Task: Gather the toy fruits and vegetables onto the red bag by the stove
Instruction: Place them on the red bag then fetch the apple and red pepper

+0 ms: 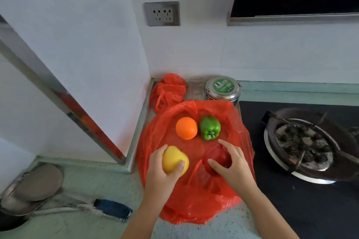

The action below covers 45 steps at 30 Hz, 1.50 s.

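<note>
A red plastic bag [196,205] lies spread on the counter left of the stove. On its far part sit a toy orange [186,128] and a green toy pepper [209,127], close together. My left hand [162,174] grips a yellow toy apple [173,158] over the bag's left side. My right hand [232,165] curls its fingers and thumb round a dark red toy fruit [216,158] over the bag's right side. Whether either toy touches the bag I cannot tell.
A gas stove with a burner [303,147] is on the right. Behind the bag stand a crumpled red bag [169,91], a clear glass [196,87] and a steel tin [223,89]. A metal lid [37,182] and a blue-handled utensil [112,208] lie at the left front.
</note>
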Each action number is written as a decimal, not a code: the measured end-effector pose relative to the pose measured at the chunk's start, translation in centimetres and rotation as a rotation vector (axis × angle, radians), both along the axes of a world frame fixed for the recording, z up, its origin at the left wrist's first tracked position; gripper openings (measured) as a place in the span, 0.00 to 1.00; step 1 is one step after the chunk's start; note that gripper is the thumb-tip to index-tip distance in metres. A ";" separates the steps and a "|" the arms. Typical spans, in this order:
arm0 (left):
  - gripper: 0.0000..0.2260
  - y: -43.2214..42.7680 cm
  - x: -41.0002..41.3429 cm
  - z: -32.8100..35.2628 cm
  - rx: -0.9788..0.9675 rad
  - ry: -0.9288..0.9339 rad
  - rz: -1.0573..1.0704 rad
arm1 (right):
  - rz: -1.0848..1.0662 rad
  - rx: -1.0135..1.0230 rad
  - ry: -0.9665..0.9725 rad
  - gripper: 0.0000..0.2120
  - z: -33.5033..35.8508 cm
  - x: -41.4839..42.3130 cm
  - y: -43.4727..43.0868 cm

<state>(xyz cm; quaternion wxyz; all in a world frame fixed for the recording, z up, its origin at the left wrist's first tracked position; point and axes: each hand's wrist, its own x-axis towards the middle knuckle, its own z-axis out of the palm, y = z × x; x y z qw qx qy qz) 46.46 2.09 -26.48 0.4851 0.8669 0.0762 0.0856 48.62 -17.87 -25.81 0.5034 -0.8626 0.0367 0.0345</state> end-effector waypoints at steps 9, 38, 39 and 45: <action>0.35 -0.4 5.2 -2.8 0.021 0.102 -0.003 | -0.062 0.006 0.063 0.30 -2.2 4.3 -0.8; 0.39 -2.0 11.8 -5.7 0.251 0.042 -0.167 | -0.143 -0.033 0.001 0.32 -5.1 9.6 -2.2; 0.39 -2.0 11.7 -5.6 0.259 0.041 -0.165 | -0.141 -0.043 -0.010 0.32 -5.1 9.5 -2.2; 0.38 -2.1 11.5 -5.6 0.302 0.026 -0.167 | -0.137 -0.105 -0.053 0.31 -4.8 8.8 -2.7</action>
